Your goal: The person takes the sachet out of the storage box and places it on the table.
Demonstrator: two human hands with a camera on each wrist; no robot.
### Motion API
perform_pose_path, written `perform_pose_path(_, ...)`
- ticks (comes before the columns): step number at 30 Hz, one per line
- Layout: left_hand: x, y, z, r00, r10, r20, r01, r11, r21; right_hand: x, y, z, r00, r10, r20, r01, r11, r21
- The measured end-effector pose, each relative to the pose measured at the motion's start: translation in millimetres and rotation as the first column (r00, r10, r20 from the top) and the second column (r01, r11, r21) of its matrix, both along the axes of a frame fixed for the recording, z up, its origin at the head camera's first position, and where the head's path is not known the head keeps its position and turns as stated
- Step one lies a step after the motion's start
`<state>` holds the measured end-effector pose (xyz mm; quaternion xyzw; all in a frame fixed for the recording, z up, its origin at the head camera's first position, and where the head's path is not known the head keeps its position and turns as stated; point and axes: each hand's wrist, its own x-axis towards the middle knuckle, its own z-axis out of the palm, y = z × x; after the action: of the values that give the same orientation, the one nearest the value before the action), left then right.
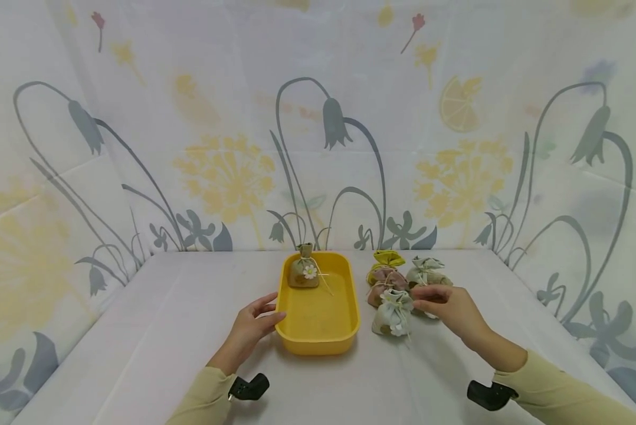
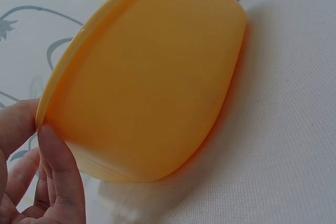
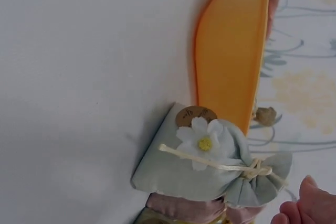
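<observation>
A yellow plastic tub (image 1: 318,347) stands on the table, and my left hand (image 1: 251,323) pinches its left rim between thumb and fingers. The left wrist view shows this grip (image 2: 58,166) on the rim of the tub (image 2: 152,77). Inside, at the far left, an olive-green drawstring pouch (image 1: 304,275) with a white flower sits upright. My right hand (image 1: 451,307) hovers beside the neck of a pale green drawstring pouch (image 1: 394,314). In the right wrist view the fingers (image 3: 315,203) are just apart from this pouch (image 3: 210,156), with nothing seen between them.
Behind the nearest pouch lie a mauve pouch (image 1: 387,282), a yellow-green pouch (image 1: 389,258) and another pale green pouch (image 1: 425,269), crowded together to the right of the tub. A white cloth covers the table (image 1: 153,342). A flower-printed curtain (image 1: 318,177) hangs behind.
</observation>
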<state>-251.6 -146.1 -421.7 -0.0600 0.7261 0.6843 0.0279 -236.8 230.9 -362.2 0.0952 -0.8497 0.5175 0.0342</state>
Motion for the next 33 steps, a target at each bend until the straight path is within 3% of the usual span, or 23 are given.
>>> perform_pose_path(9, -1.8, -3, -3.7, 1.000, 0.005, 0.003, -0.005, 0.999, 0.038, 2.1, -20, 6.6, 0.999, 0.047, 0.014, -0.047, 0.999, -0.018)
perform_pose_path(18, -2.2, -4, -5.8, 1.000, -0.001, -0.001, 0.001, 0.999, 0.040, -0.5, -47, 10.7, 0.998, 0.044, 0.036, -0.042, 0.998, -0.037)
perform_pose_path(33, -2.4, -1, -4.1, 1.000, 0.003, 0.002, -0.003, 1.000, 0.024, -18.2, -81, 5.4, 0.995, 0.079, 0.061, -0.073, 0.993, -0.089)
